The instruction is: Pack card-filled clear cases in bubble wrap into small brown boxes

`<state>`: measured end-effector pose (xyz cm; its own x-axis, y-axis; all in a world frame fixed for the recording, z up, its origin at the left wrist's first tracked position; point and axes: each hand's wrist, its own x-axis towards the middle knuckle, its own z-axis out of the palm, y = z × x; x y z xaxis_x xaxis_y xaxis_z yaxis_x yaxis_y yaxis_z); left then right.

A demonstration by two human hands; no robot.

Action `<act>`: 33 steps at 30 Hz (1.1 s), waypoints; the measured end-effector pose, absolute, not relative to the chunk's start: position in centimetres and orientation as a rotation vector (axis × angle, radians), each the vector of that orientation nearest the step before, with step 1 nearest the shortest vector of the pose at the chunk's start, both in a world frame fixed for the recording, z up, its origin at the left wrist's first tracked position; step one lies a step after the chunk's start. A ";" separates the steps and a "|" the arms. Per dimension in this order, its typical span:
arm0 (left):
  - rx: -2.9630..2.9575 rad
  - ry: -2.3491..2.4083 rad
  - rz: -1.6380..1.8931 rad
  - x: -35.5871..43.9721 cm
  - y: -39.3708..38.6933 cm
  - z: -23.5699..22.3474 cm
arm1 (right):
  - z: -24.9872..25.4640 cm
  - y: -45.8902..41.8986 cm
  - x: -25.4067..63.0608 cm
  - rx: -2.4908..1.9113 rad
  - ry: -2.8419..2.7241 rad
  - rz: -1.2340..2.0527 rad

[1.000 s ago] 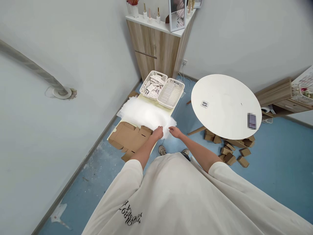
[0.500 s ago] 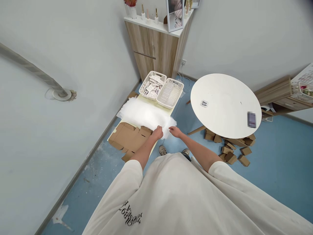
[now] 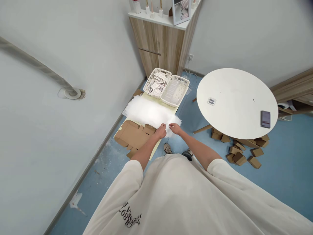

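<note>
Reaching forward from the short sleeves of a white shirt (image 3: 181, 192), both forearms bring the hands close together above the near right end of the white sheets, a narrow gap between them. The left hand (image 3: 161, 130) has its fingers curled in tightly; the right hand (image 3: 174, 128) is bent inward, its thumb and fingertips close together. Whether either one pinches a sheet cannot be told, since the bright white hides any edge between the fingers. Just beyond and to the left, the white sheets (image 3: 146, 111) lie in a loose, overlapping pile across a narrow pale-yellow table (image 3: 154, 150). A flat, unfolded brown cardboard box (image 3: 133, 135) lies on the near left part of that table, partly under the left forearm. To the right, small brown boxes (image 3: 239, 158) are scattered on the blue floor by and under a round white table (image 3: 234, 98). At the narrow table's far end, two baskets stand side by side: the left basket (image 3: 148, 88) holds printed papers (image 3: 157, 83), the right basket (image 3: 181, 93) clear plastic pieces (image 3: 171, 91). Behind them rises a wood-grain cabinet (image 3: 168, 45).
</note>
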<state>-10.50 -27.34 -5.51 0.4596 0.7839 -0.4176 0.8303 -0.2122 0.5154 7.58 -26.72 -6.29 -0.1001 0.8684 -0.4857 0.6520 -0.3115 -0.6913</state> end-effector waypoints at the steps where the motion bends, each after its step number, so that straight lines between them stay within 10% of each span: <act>1: 2.021 1.345 -0.053 -10.5 -27.3 -5.5 | -6.4 -26.7 7.5 -1.940 -1.671 1.365; 33: 2.629 0.740 0.244 3.0 -27.0 0.5 | 0.7 -23.7 20.9 -1.970 -1.231 0.779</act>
<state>2.99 -27.04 0.54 0.8447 0.5320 0.0592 0.4627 -0.7812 0.4190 20.87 -23.69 0.67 0.3739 0.9180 -0.1322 0.5123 -0.3233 -0.7956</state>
